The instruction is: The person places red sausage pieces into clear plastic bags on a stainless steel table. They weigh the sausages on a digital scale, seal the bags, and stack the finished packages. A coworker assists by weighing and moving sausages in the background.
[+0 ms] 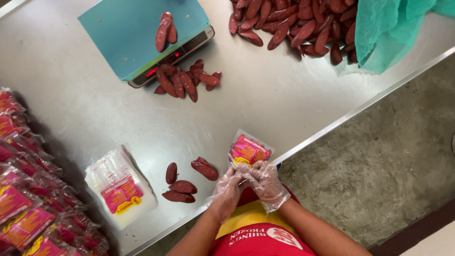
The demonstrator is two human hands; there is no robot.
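Lower centre: gloved left hand (pixel 226 187) and right hand (pixel 265 182) both gripping one pink-labelled pouch (pixel 249 150), pinching its mouth at the table (pixel 265 104) edge. Four loose sausages (pixel 182 182) just left, seemingly unpacked. Empty pouches (pixel 121 187) stacked lower left; filled packs (pixel 28 208) piled far left. Two sausages on scale (pixel 137 33), upper left; big heap (pixel 303 23) at top, apparently much left.

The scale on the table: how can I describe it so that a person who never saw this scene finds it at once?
Start from the steel table and look to its far edge, left of the big heap of sausages. The scale is the flat device with a turquoise platform carrying two dark red sausages. Nothing else there has a red lit display on its front.
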